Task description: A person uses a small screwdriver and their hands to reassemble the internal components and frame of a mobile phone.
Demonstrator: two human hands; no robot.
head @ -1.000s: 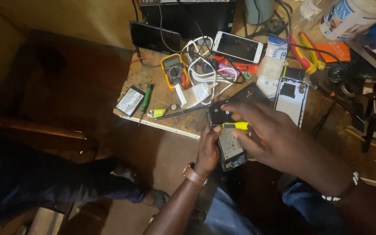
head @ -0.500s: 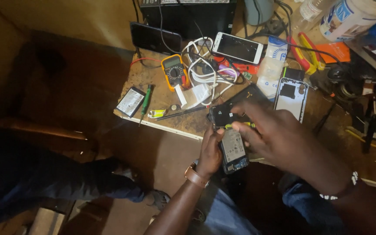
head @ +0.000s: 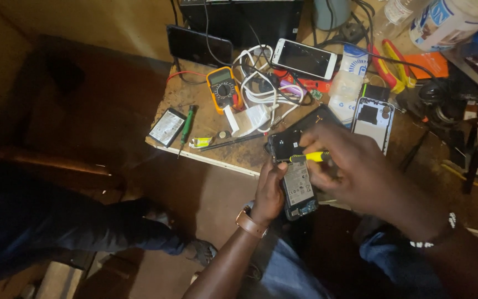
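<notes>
An opened dark phone [head: 297, 185] with its back removed and its battery showing is held over the front edge of the workbench. My left hand [head: 268, 191] grips its left side from below; a watch sits on that wrist. My right hand [head: 355, 169] holds a small yellow-handled screwdriver [head: 308, 157], with its tip at the upper left part of the phone, beside the camera area. A beaded band circles the right wrist.
The wooden bench [head: 250, 152] carries a yellow multimeter [head: 223, 88], white cables [head: 261, 91], a white phone [head: 304, 57], a loose battery [head: 167, 127], a green screwdriver [head: 186, 124], a white phone back cover [head: 374, 119] and red-yellow pliers [head: 391, 63]. Someone's dark-trousered leg [head: 84, 227] lies at the left.
The screwdriver has shifted slightly over the phone's top as my right hand works it; the phone stays held in the same place.
</notes>
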